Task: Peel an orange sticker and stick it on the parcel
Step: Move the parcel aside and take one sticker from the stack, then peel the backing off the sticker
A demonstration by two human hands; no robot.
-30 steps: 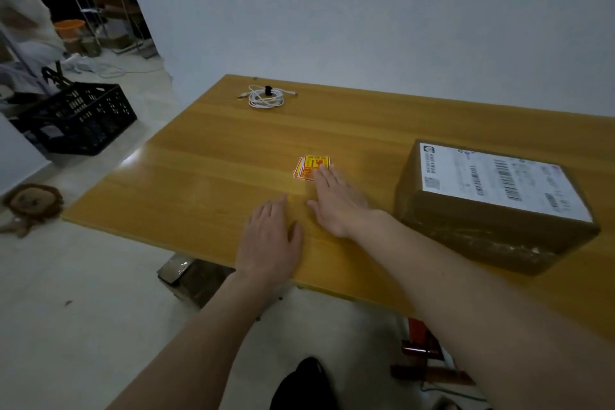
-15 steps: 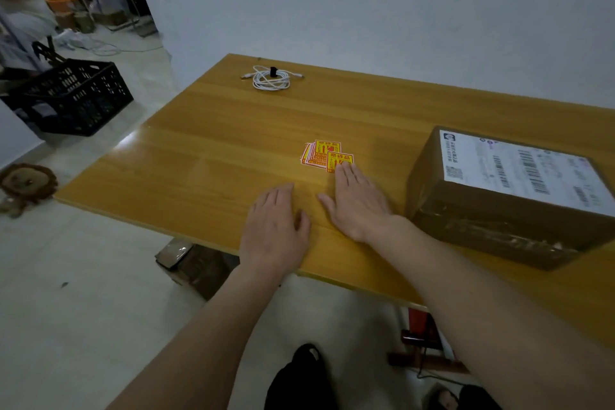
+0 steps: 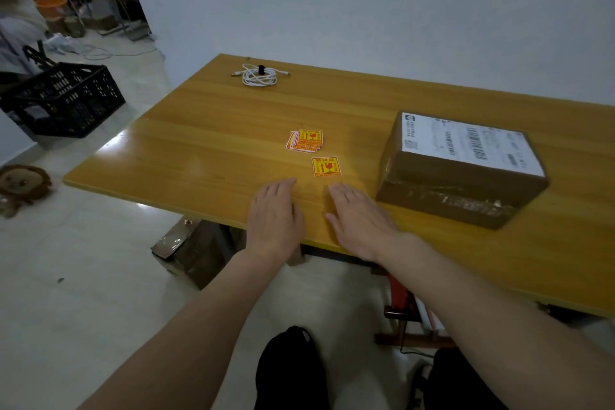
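One sticker [image 3: 326, 166] had been slid clear of the stack [image 3: 305, 140]; both hands, left [image 3: 275, 214] and right [image 3: 357, 220], lay flat and empty on the tabletop [image 3: 206, 143], peeling not begun.

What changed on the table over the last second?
One sticker has been slid off the stack toward the near edge by the right hand and now lies alone, clear of the fingertips. The left hand stays flat on the table. Parcel and cable look unmoved. Nothing is gripped.
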